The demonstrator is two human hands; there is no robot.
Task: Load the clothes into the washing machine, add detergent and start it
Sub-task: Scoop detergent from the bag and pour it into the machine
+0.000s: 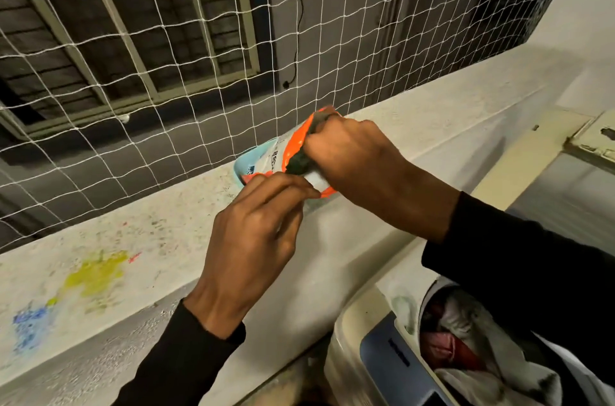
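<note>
— What's that in the person's hands?

— A detergent packet [293,152], orange and white with a pale blue edge, held just above the stained concrete ledge [139,239], right up against the white netting [199,39].

— Who has hold of what?

— The right hand [352,159] has its fingers [319,132] curled tight over the packet's top edge. The left hand [253,239] pinches the lower corner, fingertips closed on the orange rim. Both sleeves are black.

— Is the packet open?

— I can't tell; the hands cover the mouth of it.

— And the washing machine?

— The washing machine [359,345] is down at the lower right, cream body with a blue panel, below the ledge. Its top is open and the clothes [459,332] lie heaped inside, white, red and dark pieces together, partly under the right forearm.
</note>
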